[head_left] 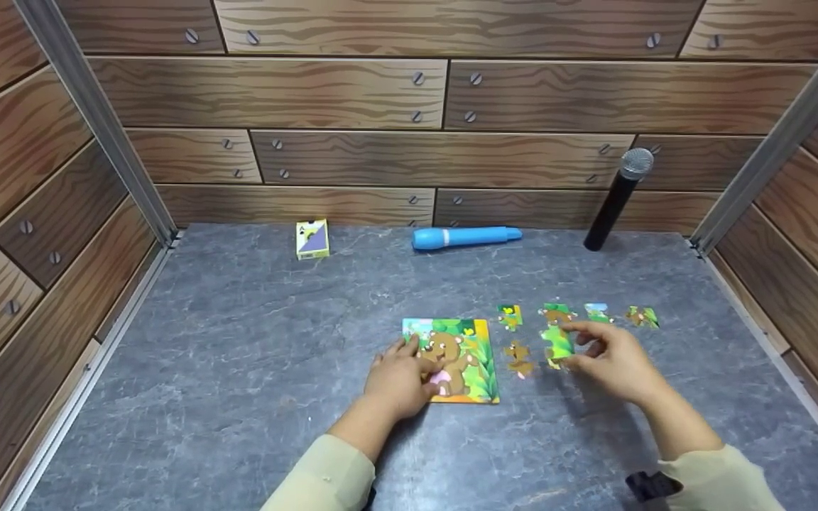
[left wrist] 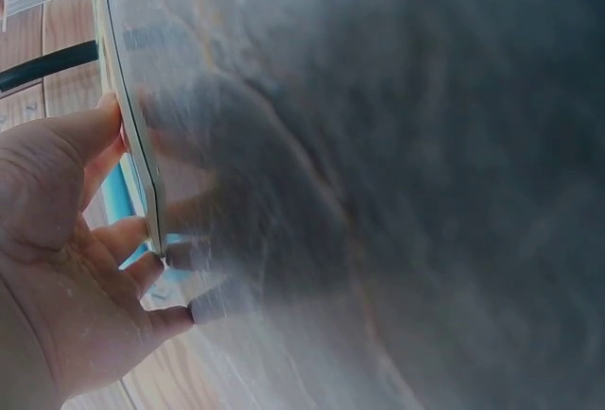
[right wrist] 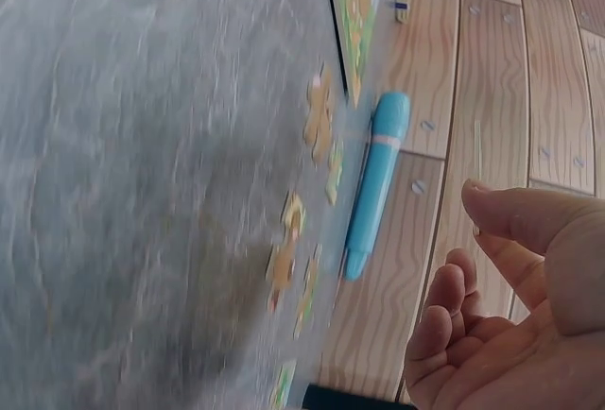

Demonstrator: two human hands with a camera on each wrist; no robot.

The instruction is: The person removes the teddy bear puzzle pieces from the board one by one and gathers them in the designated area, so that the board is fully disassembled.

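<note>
Beige sleeves lead to a left hand [head_left: 402,380] resting flat-fingered on the bear puzzle board [head_left: 467,369] and a right hand [head_left: 611,358] pinching a green piece [head_left: 558,345], while four loose pieces [head_left: 519,358] lie unplaced beside it, so most fitting seems left.

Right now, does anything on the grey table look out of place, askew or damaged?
Nothing looks damaged or spilled. The black microphone with the silver mesh head leans tilted against the wood-patterned back wall, not lying flat like the blue pen-shaped toy. Loose bear puzzle pieces lie scattered right of the bear puzzle board.
</note>
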